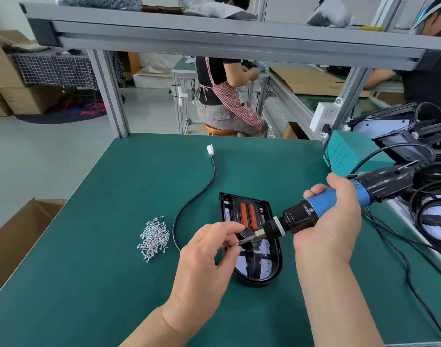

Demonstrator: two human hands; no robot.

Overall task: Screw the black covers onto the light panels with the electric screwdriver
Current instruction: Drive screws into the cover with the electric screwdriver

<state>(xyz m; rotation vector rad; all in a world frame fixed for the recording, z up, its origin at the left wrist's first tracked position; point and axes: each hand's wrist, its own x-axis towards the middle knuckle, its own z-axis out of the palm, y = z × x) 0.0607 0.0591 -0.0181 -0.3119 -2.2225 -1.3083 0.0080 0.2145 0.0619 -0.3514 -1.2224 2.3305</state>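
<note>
A black light panel (269, 269) with two orange strips and a black cover lies on the green mat (114, 284). Its black cable (197, 196) curves away to a white plug (210, 149). My right hand (332, 221) grips the blue and black electric screwdriver (322, 206), held tilted with its bit pointing left above the panel. My left hand (207, 251) pinches a small screw (237, 244) at the tip of the bit. A heap of silver screws (154, 237) lies left of the panel.
A teal power box (344, 151) stands at the right rear, with a stack of more black panels and cables (429, 171) to the right. A cardboard box (12, 241) sits off the left edge. People work at benches behind. A shelf (214, 33) runs overhead.
</note>
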